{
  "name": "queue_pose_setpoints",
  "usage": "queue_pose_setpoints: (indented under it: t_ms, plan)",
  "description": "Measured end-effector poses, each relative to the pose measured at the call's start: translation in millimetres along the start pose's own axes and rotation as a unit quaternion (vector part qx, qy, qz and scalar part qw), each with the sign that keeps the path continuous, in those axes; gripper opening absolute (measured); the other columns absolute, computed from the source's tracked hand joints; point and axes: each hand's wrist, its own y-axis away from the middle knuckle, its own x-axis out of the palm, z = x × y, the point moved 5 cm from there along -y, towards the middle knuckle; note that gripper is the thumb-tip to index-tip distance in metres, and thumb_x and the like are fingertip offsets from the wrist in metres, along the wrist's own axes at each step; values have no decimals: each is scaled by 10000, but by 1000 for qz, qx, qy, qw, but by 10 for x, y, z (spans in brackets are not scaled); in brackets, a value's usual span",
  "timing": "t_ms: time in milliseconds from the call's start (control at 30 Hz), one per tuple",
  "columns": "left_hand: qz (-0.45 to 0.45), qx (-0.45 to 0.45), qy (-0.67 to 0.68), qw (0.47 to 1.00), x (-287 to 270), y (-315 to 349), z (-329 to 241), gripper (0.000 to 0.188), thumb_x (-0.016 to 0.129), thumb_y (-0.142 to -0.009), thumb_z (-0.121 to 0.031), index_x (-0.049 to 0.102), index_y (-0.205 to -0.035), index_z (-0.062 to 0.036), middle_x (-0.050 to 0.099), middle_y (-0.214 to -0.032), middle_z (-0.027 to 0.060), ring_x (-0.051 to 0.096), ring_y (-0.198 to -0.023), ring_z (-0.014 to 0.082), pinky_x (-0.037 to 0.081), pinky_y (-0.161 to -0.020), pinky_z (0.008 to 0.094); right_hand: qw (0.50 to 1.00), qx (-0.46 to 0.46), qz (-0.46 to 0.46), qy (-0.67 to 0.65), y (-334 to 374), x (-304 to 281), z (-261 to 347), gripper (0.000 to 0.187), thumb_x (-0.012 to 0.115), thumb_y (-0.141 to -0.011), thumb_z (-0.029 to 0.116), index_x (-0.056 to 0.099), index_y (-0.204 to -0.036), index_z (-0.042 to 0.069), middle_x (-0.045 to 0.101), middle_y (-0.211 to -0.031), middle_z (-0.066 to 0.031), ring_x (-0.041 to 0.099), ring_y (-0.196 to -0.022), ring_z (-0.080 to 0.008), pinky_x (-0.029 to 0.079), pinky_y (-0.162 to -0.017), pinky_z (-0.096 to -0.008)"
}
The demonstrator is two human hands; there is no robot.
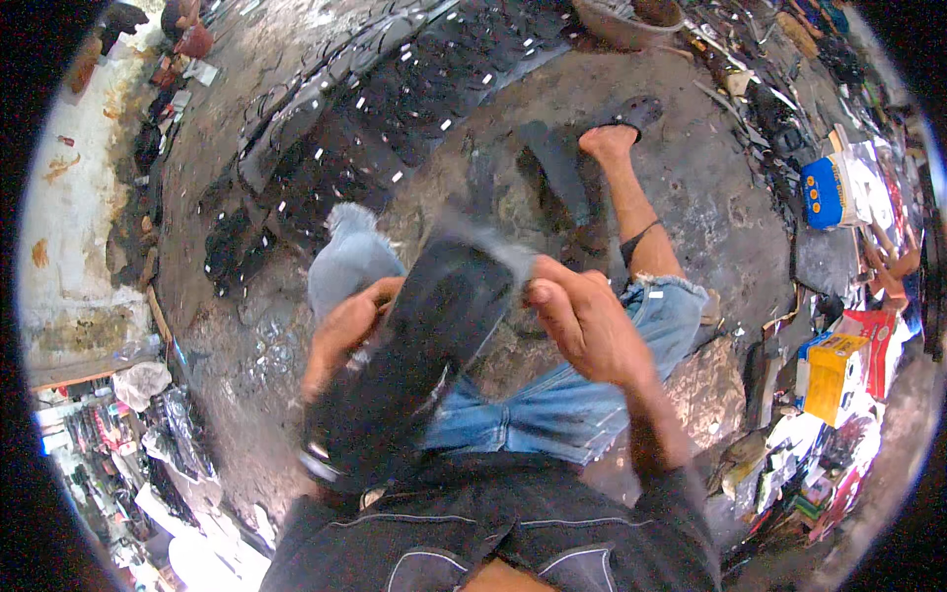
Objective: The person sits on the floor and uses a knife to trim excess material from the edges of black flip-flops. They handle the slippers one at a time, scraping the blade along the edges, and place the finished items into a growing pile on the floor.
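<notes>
A long, flat black piece (404,355), glossy in places and possibly leather or rubber, lies slanted across my lap above my jeans. My left hand (347,331) is wrapped round its left edge, with most of the fingers hidden behind it. At its upper right corner my right hand (592,326) is closed, thumb pressed against the fingers. Beside that hand the piece has a pale, motion-blurred edge, so I cannot make out whether the fingers grip the piece or a small thing held against it.
Many dark pieces with small white marks (375,128) cover the floor ahead. Near my sandalled foot (617,133) lies a dark flat strip (557,173). A basin (631,25) stands at the far edge. Blue (824,192) and yellow (837,380) boxes sit among clutter at right.
</notes>
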Motion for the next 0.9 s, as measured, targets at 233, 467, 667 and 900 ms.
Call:
queue_pose_setpoints:
  t_ms: [233, 467, 667, 900]
  plan:
    - [-175, 126, 406, 888, 532, -651, 20, 187, 752, -932, -171, 694, -1107, -141, 720, -1100, 24, 673, -999, 166, 560, -847, 360, 952, -20, -294, -83, 146, 182, -159, 392, 409, -1122, 361, 569, -983, 31, 511, -611, -55, 487, -534, -122, 376, -507, -304]
    - [-147, -55, 460, 874, 624, -367, 248, 261, 802, -904, -151, 686, -1138, -140, 742, -1079, 23, 732, -960, 183, 630, -772, 354, 956, 127, -252, 85, 1263, 483, -676, 294, 582, -1022, 376, 577, -1078, 87, 662, -782, -214, 662, -748, -460, 479, -616, -525]
    - [-113, 28, 456, 882, 552, -248, 427, 262, 721, -965, -175, 671, -1204, -82, 742, -1154, 73, 730, -1048, 233, 631, -888, 423, 960, 106, -201, 164, 1274, 178, -528, 340, 623, -991, 423, 558, -1018, 90, 680, -851, -180, 667, -774, -437, 477, -616, -521]
    - [-92, 69, 446, 888, 539, -215, 460, 310, 700, -981, -181, 635, -1266, -75, 728, -1205, 97, 724, -1068, 258, 619, -920, 444, 964, 110, -165, 176, 1095, 28, -247, 326, 618, -996, 414, 565, -1026, 94, 692, -861, -187, 670, -769, -444, 483, -612, -528]
